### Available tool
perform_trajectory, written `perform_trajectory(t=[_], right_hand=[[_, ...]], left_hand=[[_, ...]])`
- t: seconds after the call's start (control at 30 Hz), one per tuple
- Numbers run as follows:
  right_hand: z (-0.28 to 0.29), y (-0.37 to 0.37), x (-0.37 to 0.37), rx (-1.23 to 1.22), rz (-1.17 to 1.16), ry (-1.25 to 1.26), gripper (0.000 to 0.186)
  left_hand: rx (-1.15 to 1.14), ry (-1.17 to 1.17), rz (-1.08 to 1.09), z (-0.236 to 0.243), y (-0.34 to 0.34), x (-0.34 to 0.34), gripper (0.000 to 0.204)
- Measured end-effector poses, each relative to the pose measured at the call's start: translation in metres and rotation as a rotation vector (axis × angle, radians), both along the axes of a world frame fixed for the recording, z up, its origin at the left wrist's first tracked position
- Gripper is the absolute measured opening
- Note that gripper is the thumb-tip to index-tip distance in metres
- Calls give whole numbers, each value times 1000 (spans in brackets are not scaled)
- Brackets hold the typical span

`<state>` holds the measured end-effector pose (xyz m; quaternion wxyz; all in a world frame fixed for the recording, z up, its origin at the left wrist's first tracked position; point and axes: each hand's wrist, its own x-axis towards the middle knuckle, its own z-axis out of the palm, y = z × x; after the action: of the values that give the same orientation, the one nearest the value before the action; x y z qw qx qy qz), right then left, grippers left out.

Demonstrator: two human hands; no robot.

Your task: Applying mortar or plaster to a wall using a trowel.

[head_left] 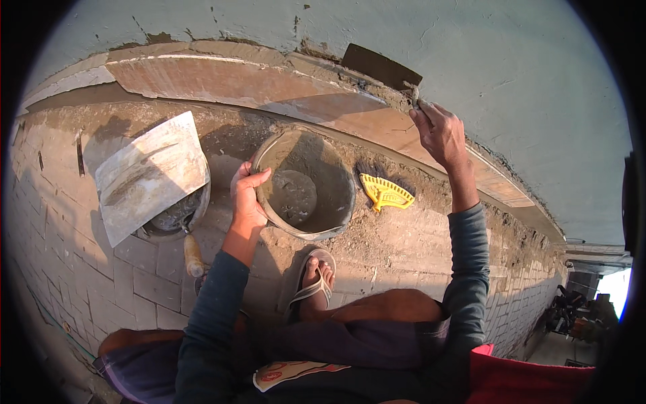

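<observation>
1. The place is a paved floor (151, 273) of pale blocks, along a greenish-grey wall (511, 81).
2. Nearest is one foot in a sandal (324, 258), on the paving.
3. To the left, a wooden handle (193, 256) lies beside a container (173, 219), which a whitish board (155, 172) partly covers.
4. The left hand (247, 195) grasps the rim of a bucket (336, 172), thumb inside; grey residue coats its interior.
5. Right of the bucket lies a yellow brush head (385, 193) with dark bristles.
6. Farther, the right hand (441, 137) is closed around the handle of a trowel (378, 66). Its dark blade is at the wall, over the top edge of a brownish panel strip (249, 79).
</observation>
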<state>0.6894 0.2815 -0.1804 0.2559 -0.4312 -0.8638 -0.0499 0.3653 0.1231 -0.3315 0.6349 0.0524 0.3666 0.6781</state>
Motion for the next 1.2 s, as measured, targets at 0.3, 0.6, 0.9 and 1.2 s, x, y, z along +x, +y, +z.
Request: perform_trajectory(t=[0.3, 0.6, 0.9, 1.2], right_hand=[[16, -42, 13, -574, -143, 194, 33], [9, -10, 31, -924, -87, 76, 49], [32, 11, -13, -960, -99, -17, 45], [33, 6, 2, -880, -120, -81, 45]], left_hand=[[25, 36, 17, -13, -6, -8, 22], [81, 3, -47, -14, -3, -13, 27], [41, 27, -26, -19, 0, -16, 22], [6, 43, -43, -4, 2, -8, 16]])
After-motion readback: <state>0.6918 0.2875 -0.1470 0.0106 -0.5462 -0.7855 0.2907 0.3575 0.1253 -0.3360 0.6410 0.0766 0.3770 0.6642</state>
